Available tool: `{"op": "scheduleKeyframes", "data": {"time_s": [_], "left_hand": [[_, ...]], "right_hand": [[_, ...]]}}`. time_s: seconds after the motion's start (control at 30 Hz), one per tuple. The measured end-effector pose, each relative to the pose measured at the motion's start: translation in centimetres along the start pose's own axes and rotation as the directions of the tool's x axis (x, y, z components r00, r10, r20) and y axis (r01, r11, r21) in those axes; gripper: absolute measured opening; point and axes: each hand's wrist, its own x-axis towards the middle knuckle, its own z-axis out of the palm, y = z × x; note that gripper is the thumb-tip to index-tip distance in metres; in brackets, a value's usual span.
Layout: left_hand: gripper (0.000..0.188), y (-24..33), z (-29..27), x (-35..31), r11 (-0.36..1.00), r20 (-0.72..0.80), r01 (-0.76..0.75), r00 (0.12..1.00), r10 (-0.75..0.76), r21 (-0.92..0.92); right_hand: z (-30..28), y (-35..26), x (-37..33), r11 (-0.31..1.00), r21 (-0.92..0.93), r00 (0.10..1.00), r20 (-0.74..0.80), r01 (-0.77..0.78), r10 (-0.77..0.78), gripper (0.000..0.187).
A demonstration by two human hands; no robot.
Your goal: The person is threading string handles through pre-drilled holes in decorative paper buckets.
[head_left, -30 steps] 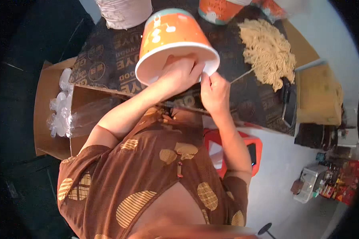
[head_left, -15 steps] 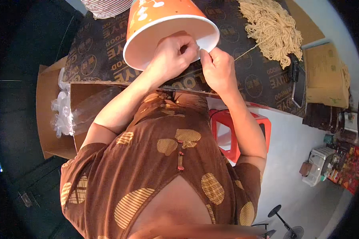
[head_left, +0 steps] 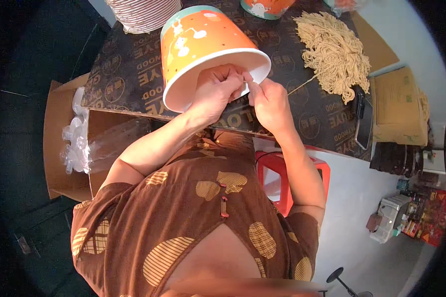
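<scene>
On the dark printed table (head_left: 134, 62), seen from where I stand: one orange tub (head_left: 213, 37), tipped on its side before the person. Its long axis runs from 11 to 5 o'clock, with the base outward at 11 and the wide mouth at 5, toward the body. Whether its wall touches the tabletop, I cannot tell. Clock positions are read from this tub.

Two hands work at the mouth. The left hand (head_left: 215, 94) enters it, thumb and forefinger drawn together; what they pinch is hidden. The right hand (head_left: 272, 106), at the 4 o'clock edge, is closed on one beige cord (head_left: 302, 85), its fingertips meeting the left's.

At 3 o'clock: one cord heap (head_left: 334, 57). At 1: a second tub (head_left: 266, 7), partly in view. At 10: one nested white stack (head_left: 146, 15), layers too close to count. At 5, below: one red stool (head_left: 284, 190).

Surface of the held tub: orange shading to yellow, white printed figures, teal base band, thick white rim, white interior.
</scene>
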Motion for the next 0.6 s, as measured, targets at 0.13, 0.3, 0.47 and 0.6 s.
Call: {"op": "scheduleKeyframes", "data": {"time_s": [0.13, 0.3, 0.47, 0.6], "left_hand": [[0.013, 0.5, 0.3, 0.1, 0.994, -0.01, 0.07, 0.997, -0.071, -0.086], [0.016, -0.3, 0.4, 0.3, 0.993, -0.046, 0.1, 0.994, -0.103, -0.06], [0.017, -0.3, 0.3, 0.0, 0.979, 0.062, 0.063, 0.995, -0.076, 0.195], [0.012, -0.4, 0.2, 0.0, 0.951, 0.113, 0.067, 0.988, -0.105, 0.301]], "right_hand": [[-0.9, -0.4, 0.1, 0.995, 0.076, 0.994, 0.095, -0.067, 0.06, 0.022], [-1.2, -0.4, -0.9, 0.988, -0.146, 0.998, 0.047, 0.04, -0.033, 0.023], [-1.7, -0.2, -4.0, 0.816, -0.525, 0.945, -0.061, 0.243, -0.321, 0.01], [-1.4, -1.5, -5.6, 0.875, -0.336, 0.905, -0.123, 0.347, -0.406, 0.003]]}}
